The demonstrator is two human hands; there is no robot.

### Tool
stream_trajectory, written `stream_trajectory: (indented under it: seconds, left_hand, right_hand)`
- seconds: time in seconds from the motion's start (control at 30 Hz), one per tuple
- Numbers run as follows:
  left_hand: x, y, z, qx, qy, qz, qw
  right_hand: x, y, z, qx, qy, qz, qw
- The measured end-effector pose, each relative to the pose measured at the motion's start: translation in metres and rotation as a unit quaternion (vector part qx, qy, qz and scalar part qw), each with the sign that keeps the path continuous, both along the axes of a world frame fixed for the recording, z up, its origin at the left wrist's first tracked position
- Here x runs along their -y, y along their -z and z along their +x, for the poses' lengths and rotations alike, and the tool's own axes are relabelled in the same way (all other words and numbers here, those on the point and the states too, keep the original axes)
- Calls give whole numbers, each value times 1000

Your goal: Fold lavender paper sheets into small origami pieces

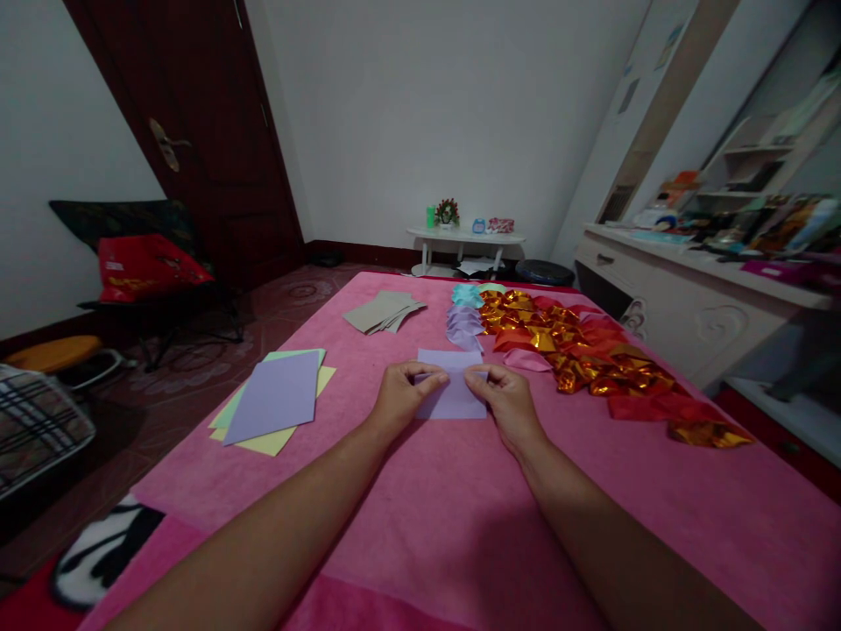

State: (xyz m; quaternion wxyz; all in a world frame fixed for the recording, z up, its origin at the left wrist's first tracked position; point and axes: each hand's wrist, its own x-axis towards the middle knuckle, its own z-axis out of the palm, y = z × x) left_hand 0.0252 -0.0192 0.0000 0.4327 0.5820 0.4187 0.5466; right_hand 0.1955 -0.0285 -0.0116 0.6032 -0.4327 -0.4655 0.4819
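A small lavender sheet of paper is held between my two hands above the pink cloth of the table. My left hand pinches its left side, thumb on top. From the other side, my right hand pinches it in the same way, thumb tip near the left one. The sheet looks flat. Just beyond it lie folded lavender paper pieces in a row. Left of my hands rests a stack of loose sheets, a lavender sheet on top of green and yellow ones.
Grey card pieces are fanned out at the table's back left. Shiny gold folded pieces and red folded pieces cover the right side. A white dresser stands right of the table, a chair with a red bag to the left.
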Motion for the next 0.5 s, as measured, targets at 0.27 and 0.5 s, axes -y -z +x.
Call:
stream_trajectory:
  seconds: [0.27,0.5]
  left_hand:
    - [1,-1,0,-15,-11,35,999]
    - [1,1,-2,-29,-10,73,997]
  right_hand:
    - [1,-2,1,28,36,30,998]
    - [5,-5,0,82,73,65,992]
